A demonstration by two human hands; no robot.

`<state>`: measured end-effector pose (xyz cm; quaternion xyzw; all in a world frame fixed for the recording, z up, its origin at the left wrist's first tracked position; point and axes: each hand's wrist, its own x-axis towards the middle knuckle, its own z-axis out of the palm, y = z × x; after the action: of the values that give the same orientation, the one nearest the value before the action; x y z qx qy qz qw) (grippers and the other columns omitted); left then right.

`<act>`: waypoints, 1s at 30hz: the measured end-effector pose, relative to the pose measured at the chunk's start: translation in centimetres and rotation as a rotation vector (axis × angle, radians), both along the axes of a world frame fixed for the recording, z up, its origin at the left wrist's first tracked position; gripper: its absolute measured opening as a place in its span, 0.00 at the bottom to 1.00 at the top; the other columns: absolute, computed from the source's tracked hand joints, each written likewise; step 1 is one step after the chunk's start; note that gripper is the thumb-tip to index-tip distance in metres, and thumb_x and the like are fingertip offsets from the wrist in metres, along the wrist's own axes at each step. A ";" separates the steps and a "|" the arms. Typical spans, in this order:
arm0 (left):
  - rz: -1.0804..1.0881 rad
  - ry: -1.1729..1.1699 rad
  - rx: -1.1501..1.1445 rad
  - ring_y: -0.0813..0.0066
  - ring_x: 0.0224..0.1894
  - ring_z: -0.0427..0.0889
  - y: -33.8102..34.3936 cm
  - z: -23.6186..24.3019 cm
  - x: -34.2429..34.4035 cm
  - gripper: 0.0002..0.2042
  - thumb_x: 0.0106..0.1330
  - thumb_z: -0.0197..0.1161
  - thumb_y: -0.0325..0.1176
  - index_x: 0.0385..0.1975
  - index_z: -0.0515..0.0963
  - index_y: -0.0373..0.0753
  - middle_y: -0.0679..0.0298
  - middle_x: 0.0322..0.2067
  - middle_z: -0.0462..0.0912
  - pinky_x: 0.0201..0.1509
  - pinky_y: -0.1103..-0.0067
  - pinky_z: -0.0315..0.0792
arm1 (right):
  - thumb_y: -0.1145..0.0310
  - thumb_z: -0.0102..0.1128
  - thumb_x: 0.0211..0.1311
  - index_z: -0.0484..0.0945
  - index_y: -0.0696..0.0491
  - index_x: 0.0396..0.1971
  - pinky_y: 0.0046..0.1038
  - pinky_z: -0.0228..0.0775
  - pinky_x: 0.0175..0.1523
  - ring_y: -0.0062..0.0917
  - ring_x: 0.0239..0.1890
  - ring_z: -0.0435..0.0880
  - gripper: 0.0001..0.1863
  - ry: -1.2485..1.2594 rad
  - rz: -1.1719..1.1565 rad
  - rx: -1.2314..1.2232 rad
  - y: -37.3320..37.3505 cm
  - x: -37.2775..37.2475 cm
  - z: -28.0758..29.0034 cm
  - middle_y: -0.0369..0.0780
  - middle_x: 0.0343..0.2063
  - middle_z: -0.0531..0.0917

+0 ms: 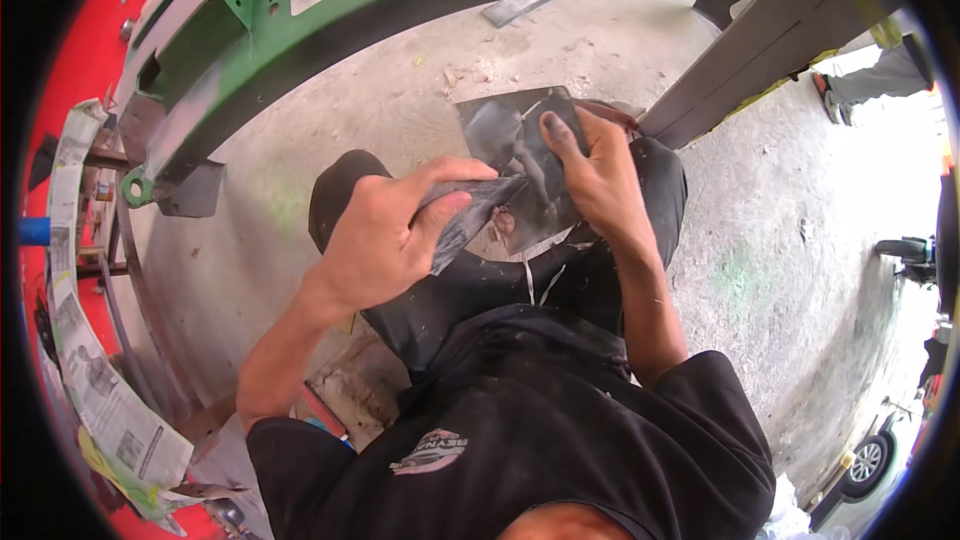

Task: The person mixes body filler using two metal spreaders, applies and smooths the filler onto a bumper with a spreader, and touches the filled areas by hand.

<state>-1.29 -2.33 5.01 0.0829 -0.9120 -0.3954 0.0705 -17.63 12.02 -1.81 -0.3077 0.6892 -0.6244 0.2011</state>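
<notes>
My right hand (605, 175) grips the right edge of a dark square board (490, 125), its thumb on top and smudged dark. Grey putty-like paste (530, 170) is smeared across the board's face. Between the thumb and fingers of my left hand (385, 230) is a dark grey, streaked flat spreader (462, 225). The spreader's tip reaches the board's left part, close to the paste; whether it touches cannot be made out. Both hands are over my lap, between my bent knees. The left fingertips are partly hidden behind the spreader.
A green curved metal frame (330, 40) arches ahead. A long grey panel (760, 40) slants in from the upper right. Newspaper masking (110, 390) covers a red surface at left. A flat dark scrap (518, 8) lies on the concrete floor. Another person's leg (870, 78) shows far right.
</notes>
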 end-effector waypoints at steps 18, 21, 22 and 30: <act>0.053 0.206 0.006 0.83 0.25 0.78 -2.5 -1.7 0.2 0.09 0.66 0.58 0.24 0.43 0.80 0.39 0.57 0.32 0.86 0.30 0.82 0.71 | 0.62 0.53 0.69 0.76 0.65 0.33 0.30 0.66 0.37 0.21 0.27 0.70 0.17 0.128 -0.003 -0.023 -2.0 -0.4 -2.0 0.46 0.22 0.80; 0.148 0.218 0.109 0.76 0.22 0.78 -2.9 -1.7 -0.4 0.09 0.65 0.60 0.27 0.43 0.80 0.40 0.55 0.31 0.85 0.27 0.82 0.69 | 0.62 0.53 0.69 0.75 0.65 0.33 0.31 0.66 0.36 0.22 0.26 0.69 0.17 0.065 -0.025 0.013 -1.4 -0.2 -0.2 0.47 0.22 0.79; 0.080 0.065 0.084 0.74 0.22 0.79 -1.7 -2.4 -0.1 0.09 0.65 0.60 0.27 0.43 0.80 0.41 0.56 0.31 0.85 0.28 0.82 0.69 | 0.62 0.53 0.69 0.76 0.64 0.34 0.30 0.65 0.35 0.19 0.26 0.69 0.17 0.160 -0.034 0.010 -1.6 -0.5 0.0 0.43 0.20 0.78; 0.218 0.279 0.085 0.77 0.37 0.84 -3.5 -1.0 1.0 0.09 0.67 0.59 0.26 0.46 0.79 0.36 0.58 0.36 0.86 0.42 0.81 0.75 | 0.62 0.52 0.70 0.76 0.65 0.37 0.28 0.67 0.39 0.20 0.30 0.72 0.18 0.118 -0.155 0.022 -1.3 -1.5 -1.4 0.42 0.24 0.80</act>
<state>-0.34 -5.86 3.96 0.1285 -0.8614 -0.4315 0.2352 -19.09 10.68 -3.17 -0.2874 0.7284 -0.6113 0.1143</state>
